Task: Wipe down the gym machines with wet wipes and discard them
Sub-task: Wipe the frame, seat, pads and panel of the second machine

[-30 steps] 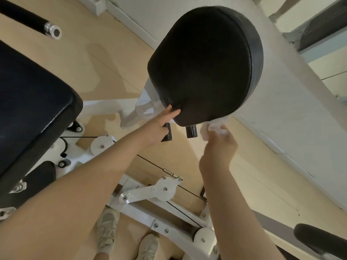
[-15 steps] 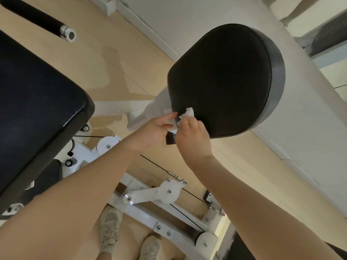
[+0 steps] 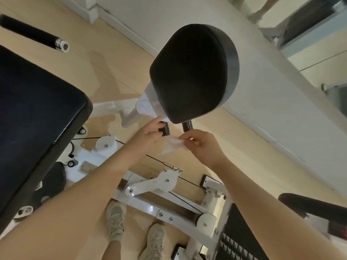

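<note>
A pale wooden floor [image 3: 116, 68] is seen meeting a white wall [image 3: 272, 102], on which two light sneakers [image 3: 116, 222] are planted, while a mirror [image 3: 323, 59] is set into the wall at upper right.

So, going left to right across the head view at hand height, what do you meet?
Black bench pad → left hand → wet wipe → right hand → white wall.
</note>
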The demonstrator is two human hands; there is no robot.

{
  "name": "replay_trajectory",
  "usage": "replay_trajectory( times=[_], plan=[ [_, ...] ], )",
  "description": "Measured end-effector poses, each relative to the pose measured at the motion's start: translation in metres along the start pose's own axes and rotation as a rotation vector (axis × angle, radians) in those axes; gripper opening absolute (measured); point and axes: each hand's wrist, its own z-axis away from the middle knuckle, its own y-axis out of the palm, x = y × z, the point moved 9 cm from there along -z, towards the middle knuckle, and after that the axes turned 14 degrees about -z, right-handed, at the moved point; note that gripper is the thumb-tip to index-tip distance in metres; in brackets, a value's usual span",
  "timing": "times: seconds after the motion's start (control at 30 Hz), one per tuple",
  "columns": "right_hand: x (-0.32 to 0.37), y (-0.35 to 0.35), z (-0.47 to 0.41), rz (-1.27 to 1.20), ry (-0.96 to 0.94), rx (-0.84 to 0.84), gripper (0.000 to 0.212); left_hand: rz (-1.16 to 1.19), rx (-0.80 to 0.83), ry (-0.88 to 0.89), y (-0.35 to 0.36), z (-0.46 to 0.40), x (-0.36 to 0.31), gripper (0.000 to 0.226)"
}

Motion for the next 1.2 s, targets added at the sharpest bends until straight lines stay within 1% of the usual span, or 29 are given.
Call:
replay_trajectory(
  times=[0.03, 0.07, 0.13, 0.2, 0.23, 0.27, 0.33, 0.43, 0.47, 0.53, 0.63, 0.77, 0.83, 0.93, 0.97, 1.0, 1.03, 1.07, 1.1, 1.13, 1.2],
  plan=[
    [-0.005, -0.007, 0.020, -0.136, 0.132, -0.005, 0.021, -0.011, 0.045, 0.023, 0.014, 0.014, -0.014, 0.043],
    [-0.006, -0.010, 0.041, -0.235, 0.224, 0.002, 0.022, -0.050, 0.104, 0.052, 0.029, 0.029, -0.028, 0.040],
    [-0.006, -0.021, 0.081, -0.345, 0.315, -0.047, 0.024, -0.189, 0.250, 0.116, 0.062, 0.058, -0.054, 0.039],
    [0.002, -0.039, 0.118, -0.444, 0.357, -0.149, 0.020, -0.295, 0.355, 0.181, 0.092, 0.084, -0.075, 0.047],
    [0.006, -0.049, 0.136, -0.453, 0.358, -0.193, 0.017, -0.334, 0.369, 0.206, 0.103, 0.094, -0.083, 0.049],
    [0.010, -0.060, 0.153, -0.439, 0.348, -0.224, 0.015, -0.373, 0.362, 0.223, 0.113, 0.102, -0.090, 0.045],
    [0.016, -0.081, 0.187, -0.354, 0.336, -0.272, 0.012, -0.410, 0.345, 0.262, 0.134, 0.116, -0.108, 0.028],
    [0.006, -0.111, 0.245, -0.333, 0.403, -0.432, 0.015, -0.457, 0.418, 0.316, 0.175, 0.137, -0.130, 0.009],
    [0.002, -0.117, 0.264, -0.340, 0.425, -0.470, 0.016, -0.489, 0.452, 0.323, 0.188, 0.145, -0.136, 0.006],
    [-0.002, -0.120, 0.297, -0.331, 0.450, -0.482, 0.019, -0.527, 0.537, 0.337, 0.216, 0.162, -0.143, 0.016],
    [-0.004, -0.119, 0.337, -0.398, 0.451, -0.466, 0.019, -0.585, 0.623, 0.357, 0.250, 0.193, -0.146, 0.014],
    [-0.014, -0.114, 0.380, -0.571, 0.477, -0.572, 0.015, -0.594, 0.658, 0.333, 0.277, 0.230, -0.138, 0.009],
    [-0.012, -0.105, 0.397, -0.697, 0.433, -0.637, 0.017, -0.526, 0.667, 0.303, 0.288, 0.249, -0.126, 0.007],
    [-0.018, -0.080, 0.424, -0.951, 0.434, -0.767, 0.023, -0.404, 0.597, 0.267, 0.293, 0.275, -0.101, 0.009],
    [-0.022, -0.066, 0.431, -1.046, 0.451, -0.775, 0.021, -0.399, 0.560, 0.262, 0.292, 0.282, -0.091, 0.009],
    [-0.024, -0.049, 0.438, -1.128, 0.456, -0.751, 0.024, -0.406, 0.525, 0.254, 0.288, 0.289, -0.079, 0.010],
    [-0.025, -0.033, 0.446, -1.180, 0.460, -0.716, 0.034, -0.424, 0.500, 0.244, 0.285, 0.297, -0.067, 0.010],
    [-0.025, -0.019, 0.454, -1.183, 0.448, -0.671, 0.039, -0.443, 0.479, 0.239, 0.282, 0.304, -0.055, 0.009],
    [-0.024, -0.008, 0.463, -1.141, 0.433, -0.633, 0.037, -0.455, 0.454, 0.232, 0.280, 0.311, -0.043, 0.008],
    [-0.024, 0.001, 0.472, -1.049, 0.413, -0.612, 0.031, -0.456, 0.432, 0.230, 0.279, 0.319, -0.031, 0.008],
    [-0.018, 0.010, 0.492, -0.820, 0.339, -0.622, 0.033, -0.443, 0.390, 0.223, 0.278, 0.338, -0.009, 0.009]
  ],
)
